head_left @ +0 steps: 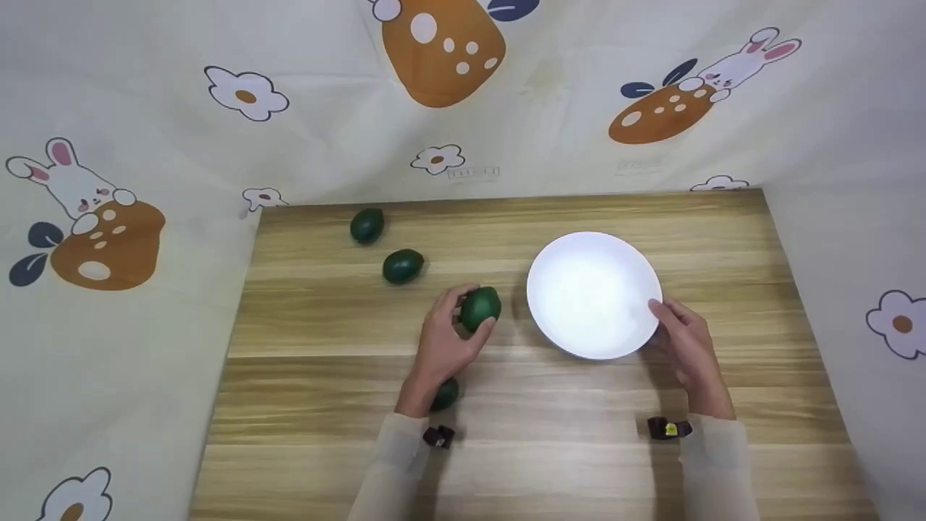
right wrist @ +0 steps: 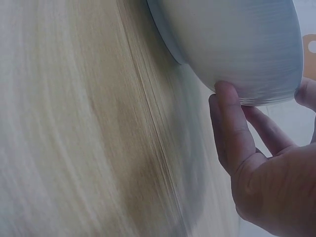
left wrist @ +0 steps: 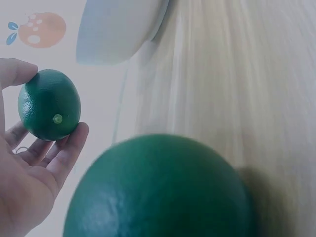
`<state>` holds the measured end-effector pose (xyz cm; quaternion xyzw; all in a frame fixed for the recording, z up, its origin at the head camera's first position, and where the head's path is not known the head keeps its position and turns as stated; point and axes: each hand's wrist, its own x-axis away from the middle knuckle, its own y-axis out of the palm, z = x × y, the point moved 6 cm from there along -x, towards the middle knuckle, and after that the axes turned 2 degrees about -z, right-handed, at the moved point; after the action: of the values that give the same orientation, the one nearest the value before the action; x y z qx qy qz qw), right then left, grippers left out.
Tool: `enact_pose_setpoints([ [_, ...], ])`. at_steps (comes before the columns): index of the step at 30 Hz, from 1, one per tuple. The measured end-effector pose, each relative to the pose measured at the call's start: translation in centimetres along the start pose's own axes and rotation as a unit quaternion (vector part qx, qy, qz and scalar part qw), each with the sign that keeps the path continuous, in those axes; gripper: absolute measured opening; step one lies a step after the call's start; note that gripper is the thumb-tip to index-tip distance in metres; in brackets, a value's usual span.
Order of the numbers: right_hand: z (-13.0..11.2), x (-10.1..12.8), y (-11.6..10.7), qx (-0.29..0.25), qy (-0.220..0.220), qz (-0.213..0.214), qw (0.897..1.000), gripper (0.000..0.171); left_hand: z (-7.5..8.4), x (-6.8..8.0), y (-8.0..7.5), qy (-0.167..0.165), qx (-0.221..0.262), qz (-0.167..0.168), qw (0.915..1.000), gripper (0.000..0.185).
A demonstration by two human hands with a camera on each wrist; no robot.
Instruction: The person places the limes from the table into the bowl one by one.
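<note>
A wooden tabletop [head_left: 550, 434] with pale and brown grain bands running side to side is seen from above. It is enclosed at the back and both sides by a cream cloth backdrop [head_left: 145, 94]. The cloth is printed with rabbits, orange spotted shapes and small white flowers. Light is spread evenly; soft shadows are cast on the wood.
</note>
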<state>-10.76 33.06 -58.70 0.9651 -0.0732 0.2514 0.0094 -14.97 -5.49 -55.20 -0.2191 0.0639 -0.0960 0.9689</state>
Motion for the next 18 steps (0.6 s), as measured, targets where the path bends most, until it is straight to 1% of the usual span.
enact_pose_setpoints([
  [5, 0.0, -0.2, 0.0, -0.002, 0.001, 0.003, 1.000, 0.071, 0.3, -0.4, 0.4, -0.003, 0.017, -0.011, 0.9998, 0.057],
  [12, 0.2, -0.3, -0.1, -0.007, 0.009, -0.003, 1.000, 0.069, 0.9, -0.8, 0.6, -0.004, 0.018, -0.017, 0.9997, 0.058],
  [18, 0.1, -0.3, -0.2, 0.000, 0.012, -0.008, 1.000, 0.072, 1.6, -1.2, 0.8, -0.001, 0.023, -0.027, 0.9994, 0.057],
])
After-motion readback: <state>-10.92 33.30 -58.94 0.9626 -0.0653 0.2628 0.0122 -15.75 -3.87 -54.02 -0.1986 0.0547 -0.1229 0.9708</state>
